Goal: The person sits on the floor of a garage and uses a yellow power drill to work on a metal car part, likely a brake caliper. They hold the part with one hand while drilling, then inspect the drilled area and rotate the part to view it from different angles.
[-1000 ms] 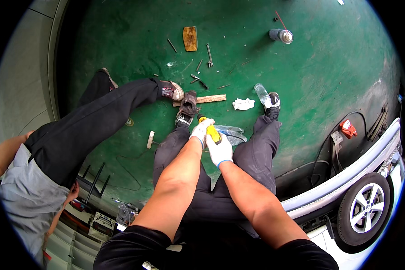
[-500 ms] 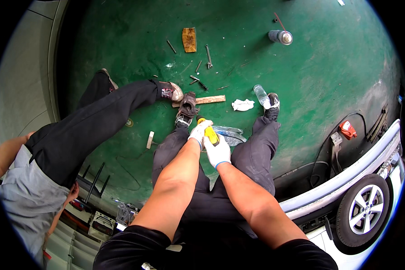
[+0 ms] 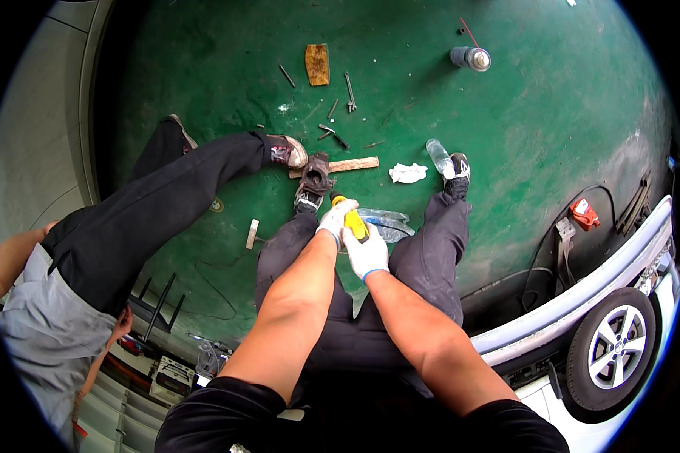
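My left hand (image 3: 334, 220) and my right hand (image 3: 366, 253), both in white gloves with blue cuffs, are closed round a yellow power tool (image 3: 354, 223) between my legs. The tool's dark front points forward at a rusty, dirty metal part (image 3: 315, 172) beside my left shoe, propped near a wooden strip (image 3: 353, 164); I cannot tell whether the tip touches it. A clear plastic bag (image 3: 385, 225) lies just right of my hands. A white cloth (image 3: 408, 173) and a plastic bottle (image 3: 438, 157) are near my right shoe.
A person (image 3: 60, 302) in grey top and dark trousers sits at left, one shoe beside the metal part. Bolts and tools (image 3: 349, 94), a brown board (image 3: 317, 64) and a spray can (image 3: 470, 59) are ahead. A car bumper (image 3: 574, 294), wheel (image 3: 610, 350) and red object (image 3: 584, 215) are right.
My hands and the yellow tool have shifted very slightly to the left since a second ago. Little else has visibly moved.
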`<state>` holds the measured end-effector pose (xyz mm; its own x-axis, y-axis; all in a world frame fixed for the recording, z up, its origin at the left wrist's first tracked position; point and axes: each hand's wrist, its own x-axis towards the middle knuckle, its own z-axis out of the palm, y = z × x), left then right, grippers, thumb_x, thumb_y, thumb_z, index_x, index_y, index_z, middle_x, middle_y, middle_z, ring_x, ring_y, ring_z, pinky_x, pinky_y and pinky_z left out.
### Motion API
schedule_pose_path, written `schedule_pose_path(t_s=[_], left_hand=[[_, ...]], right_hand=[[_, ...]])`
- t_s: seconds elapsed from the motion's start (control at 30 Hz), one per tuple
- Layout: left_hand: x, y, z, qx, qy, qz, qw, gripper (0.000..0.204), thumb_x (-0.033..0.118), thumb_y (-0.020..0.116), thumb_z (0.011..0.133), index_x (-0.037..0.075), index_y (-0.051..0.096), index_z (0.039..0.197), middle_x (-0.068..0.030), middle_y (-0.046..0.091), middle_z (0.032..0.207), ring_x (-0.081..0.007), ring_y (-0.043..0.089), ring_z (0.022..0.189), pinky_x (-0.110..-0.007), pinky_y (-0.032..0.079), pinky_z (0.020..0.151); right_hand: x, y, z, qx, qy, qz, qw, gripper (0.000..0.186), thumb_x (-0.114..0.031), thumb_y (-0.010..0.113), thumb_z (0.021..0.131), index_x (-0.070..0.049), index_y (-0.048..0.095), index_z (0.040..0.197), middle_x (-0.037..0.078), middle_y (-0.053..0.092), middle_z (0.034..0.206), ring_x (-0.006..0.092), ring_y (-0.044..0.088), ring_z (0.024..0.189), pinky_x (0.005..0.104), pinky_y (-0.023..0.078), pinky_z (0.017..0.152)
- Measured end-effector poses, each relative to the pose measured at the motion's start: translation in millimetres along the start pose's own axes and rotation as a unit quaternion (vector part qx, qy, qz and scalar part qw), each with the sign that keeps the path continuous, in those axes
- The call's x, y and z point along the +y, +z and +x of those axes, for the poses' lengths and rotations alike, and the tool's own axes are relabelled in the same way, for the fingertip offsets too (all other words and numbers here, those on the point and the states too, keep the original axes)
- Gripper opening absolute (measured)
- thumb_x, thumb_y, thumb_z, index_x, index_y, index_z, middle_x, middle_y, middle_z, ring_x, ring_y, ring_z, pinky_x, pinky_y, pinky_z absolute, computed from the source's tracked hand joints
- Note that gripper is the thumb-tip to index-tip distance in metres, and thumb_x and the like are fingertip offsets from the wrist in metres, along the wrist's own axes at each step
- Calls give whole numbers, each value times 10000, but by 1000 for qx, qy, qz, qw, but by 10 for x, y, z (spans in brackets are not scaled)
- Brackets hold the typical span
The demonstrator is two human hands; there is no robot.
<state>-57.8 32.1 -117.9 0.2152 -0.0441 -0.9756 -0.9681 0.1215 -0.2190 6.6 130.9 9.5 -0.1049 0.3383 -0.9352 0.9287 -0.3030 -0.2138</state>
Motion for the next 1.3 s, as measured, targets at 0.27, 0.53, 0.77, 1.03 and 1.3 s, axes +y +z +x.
schedule_pose_path(t_s=[0.27, 0.53, 0.77, 1.03, 1.3], left_hand=[[5, -27, 13, -9, 19, 15, 1000, 286, 322, 786, 882, 138, 647, 1052, -106, 683, 903, -296, 661, 772, -464, 565, 737], [-20, -62, 42, -7, 35, 30, 999, 287, 324, 798, 871, 143, 655, 1042, -94, 682, 875, -291, 664, 755, -459, 564, 732], [-18, -45, 48, -8, 27, 10, 1000, 316, 324, 812, 853, 142, 655, 1058, -99, 682, 903, -295, 664, 777, -463, 567, 749], [-2, -17, -7, -8, 28, 23, 999, 328, 333, 797, 864, 134, 647, 1078, -107, 682, 917, -299, 668, 787, -467, 570, 750], [-26, -35, 51, -9, 13, 19, 1000, 328, 340, 790, 871, 126, 639, 1068, -111, 682, 888, -305, 671, 755, -476, 574, 741]], right_hand=[[-15, 17, -28, 4, 1, 12, 1000, 696, -479, 772, 916, -1, 617, 1398, 239, 737, 1240, 349, 724, 1161, 408, 547, 1012], [28, 37, -27, 6, -2, 5, 1000, 693, -530, 746, 905, -51, 615, 1389, 242, 738, 1234, 387, 719, 1165, 451, 556, 996], [69, 57, 16, 3, -5, -1, 1000, 697, -528, 746, 906, -56, 613, 1401, 244, 738, 1232, 388, 719, 1165, 448, 556, 995], [35, 35, -6, 5, 0, 3, 1000, 681, -536, 740, 905, -64, 632, 1384, 242, 737, 1238, 387, 717, 1170, 450, 552, 1002], [54, 32, -5, 4, -1, 8, 1000, 693, -534, 745, 903, -51, 626, 1385, 241, 736, 1244, 382, 716, 1173, 445, 552, 1005]])
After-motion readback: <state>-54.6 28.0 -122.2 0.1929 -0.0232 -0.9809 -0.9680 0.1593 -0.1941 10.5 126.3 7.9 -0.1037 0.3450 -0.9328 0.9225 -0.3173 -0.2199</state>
